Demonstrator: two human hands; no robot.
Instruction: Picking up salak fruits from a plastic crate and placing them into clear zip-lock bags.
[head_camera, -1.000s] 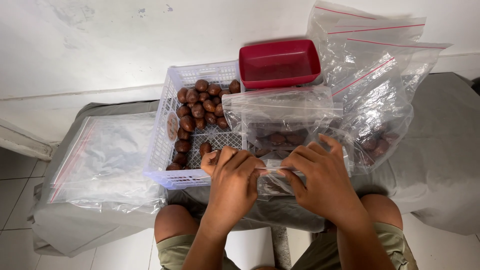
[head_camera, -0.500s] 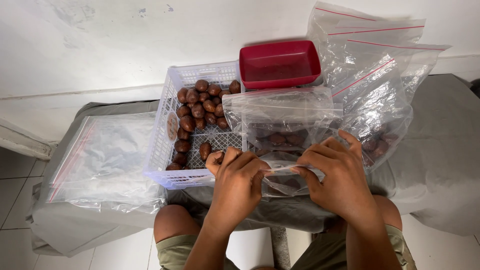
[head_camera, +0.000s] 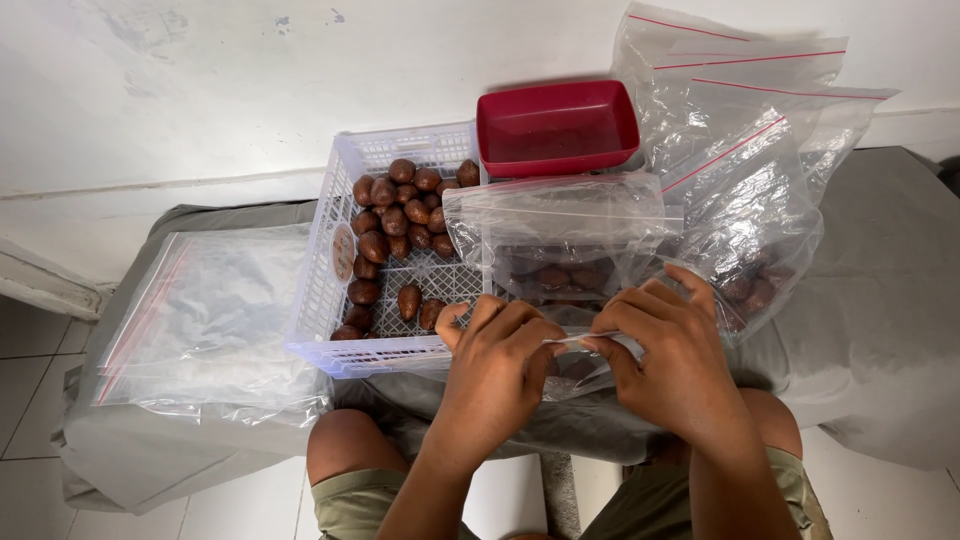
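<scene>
Your left hand (head_camera: 495, 365) & right hand (head_camera: 675, 360) both pinch the zip bag (head_camera: 560, 270) edge at lower centre of frame, probably to press it closed, w/ white basket (head_camera: 325, 290) beside.

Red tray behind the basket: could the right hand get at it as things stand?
Probably not right away: the right hand pinches the clear bag with the left hand, and filled bags stand before the red tray. Its top is uncovered.
</scene>
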